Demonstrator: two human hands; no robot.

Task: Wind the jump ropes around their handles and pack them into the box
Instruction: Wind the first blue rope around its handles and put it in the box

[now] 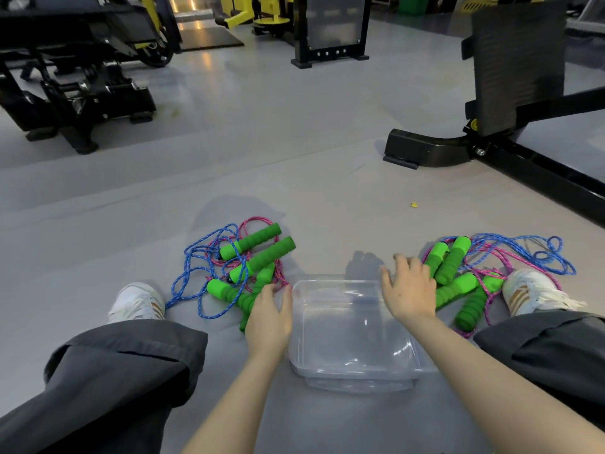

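— Where do the jump ropes lie?
— I see two loose heaps on the grey floor (294, 191), one on each side of the clear box (343, 371). The left heap (258, 253) is green foam handles tangled in blue and pink cord. The right heap (453, 260) looks the same, and its cords are also unwound.
— And the box?
— It sits open side up on the floor, between the person's stretched-out legs.
— The hands?
— The left hand (268, 319) is flat with straight fingers, just beside the box's left wall. Its fingertips are over a green handle at the near edge of the left heap, but I cannot tell if they touch it. The right hand (409, 286) has its fingers spread and relaxed over the box's far right corner, just beside the right heap's handles. Neither hand grips anything.
— Anything else?
— There's a white shoe (137, 303) left of the left heap, and gym machines (82, 77) behind.
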